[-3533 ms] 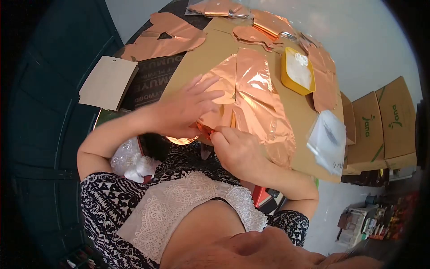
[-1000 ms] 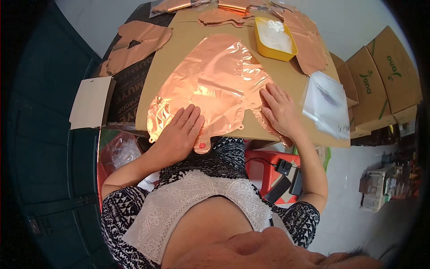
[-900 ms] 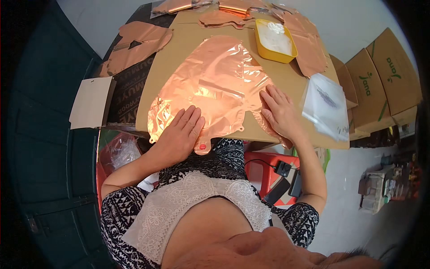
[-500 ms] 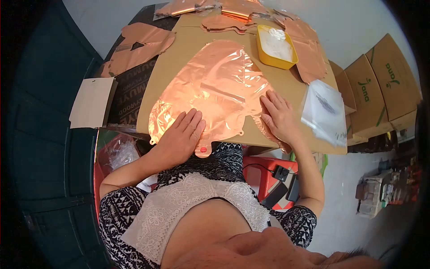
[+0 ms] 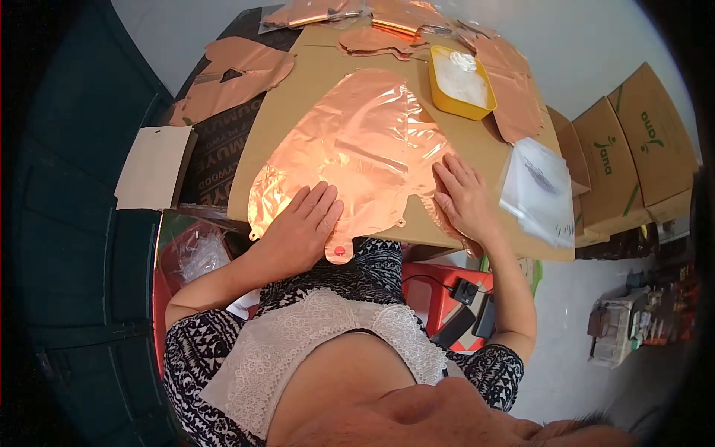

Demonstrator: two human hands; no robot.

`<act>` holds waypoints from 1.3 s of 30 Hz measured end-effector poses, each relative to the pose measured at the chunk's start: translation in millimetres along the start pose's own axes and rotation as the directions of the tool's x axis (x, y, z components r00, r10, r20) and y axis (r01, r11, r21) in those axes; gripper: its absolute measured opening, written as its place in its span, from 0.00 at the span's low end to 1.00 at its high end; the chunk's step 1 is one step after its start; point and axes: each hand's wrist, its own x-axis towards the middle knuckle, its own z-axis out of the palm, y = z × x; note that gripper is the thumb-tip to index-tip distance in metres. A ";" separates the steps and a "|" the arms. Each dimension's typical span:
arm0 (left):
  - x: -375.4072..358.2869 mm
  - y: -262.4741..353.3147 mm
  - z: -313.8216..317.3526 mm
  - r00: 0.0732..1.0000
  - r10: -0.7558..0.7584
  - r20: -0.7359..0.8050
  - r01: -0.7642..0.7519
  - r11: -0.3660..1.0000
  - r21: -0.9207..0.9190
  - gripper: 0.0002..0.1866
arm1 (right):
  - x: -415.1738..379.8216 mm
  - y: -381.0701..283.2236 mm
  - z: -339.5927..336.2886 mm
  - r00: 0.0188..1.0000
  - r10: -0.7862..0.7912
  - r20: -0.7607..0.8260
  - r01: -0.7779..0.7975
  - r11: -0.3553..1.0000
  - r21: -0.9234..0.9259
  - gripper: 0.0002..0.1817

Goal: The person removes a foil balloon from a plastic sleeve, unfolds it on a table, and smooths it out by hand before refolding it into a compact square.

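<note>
One cardboard-topped table (image 5: pixel 298 82) bears one broad copper foil sheet (image 5: pixel 361 141) at its near edge. Right of the sheet stand two printed boxes (image 5: pixel 607 156); beyond it, one yellow tub (image 5: pixel 456 106). Two hands, left (image 5: pixel 304 225) and right (image 5: pixel 469 200), press flat on the sheet, fingers close together. One red dot (image 5: pixel 339 252) marks its near tab.

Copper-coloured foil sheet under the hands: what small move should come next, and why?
Probably slide the left hand toward the left edge of the foil sheet and smooth it: wrinkles show there, while the right hand rests on the other side.
</note>
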 end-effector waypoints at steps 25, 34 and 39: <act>55.5 -59.6 -77.6 0.987 0.153 -0.058 -0.158 0.982 -0.107 0.26 | 19.4 42.5 -50.3 0.932 0.279 -0.231 -0.243 0.954 0.172 0.09; 75.3 -79.1 -68.6 0.996 0.078 -0.031 -0.080 0.992 -0.094 0.23 | 51.0 112.8 -44.6 0.833 0.469 -0.293 -0.431 0.883 0.187 0.09; 68.8 -82.6 -70.2 0.999 0.022 -0.034 -0.025 0.996 -0.086 0.23 | 81.3 153.4 -34.6 0.850 0.398 -0.345 -0.416 0.909 0.024 0.11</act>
